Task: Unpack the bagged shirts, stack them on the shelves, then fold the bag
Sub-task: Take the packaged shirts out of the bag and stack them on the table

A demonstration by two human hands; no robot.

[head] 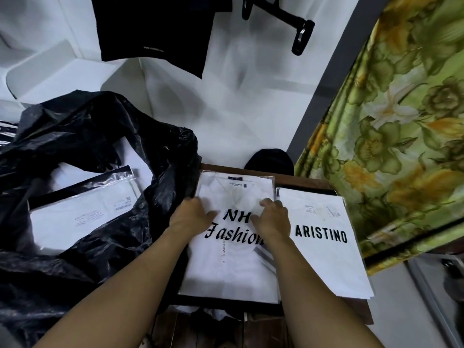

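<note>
Two hands are pressing a shirt pack [226,272] onto a shelf [307,184].
Left hand [193,214] and right hand [272,217] are resting loosely bent fingertips on it, gripping nothing. Left of the left fingers, nearer that hand, a second pack [82,217] is lying crosswise in the black bag [100,136].

Two piles of bagged shirts sit on the wooden shelf [303,184]. One is topped by the NH Fashion pack [226,267] toward the left edge, the other by the ARISTINO pack [324,259] toward the right edge. How many packs each pile holds cannot be told. One black bag [75,126] lies left of the shelf, with at least two more packs showing in its mouth: a nearer pack [75,222] and a farther pack [135,159]. Above hang one black hanger [283,13] and one dark garment [155,28]. One floral curtain [401,121] hangs at the right.
</note>
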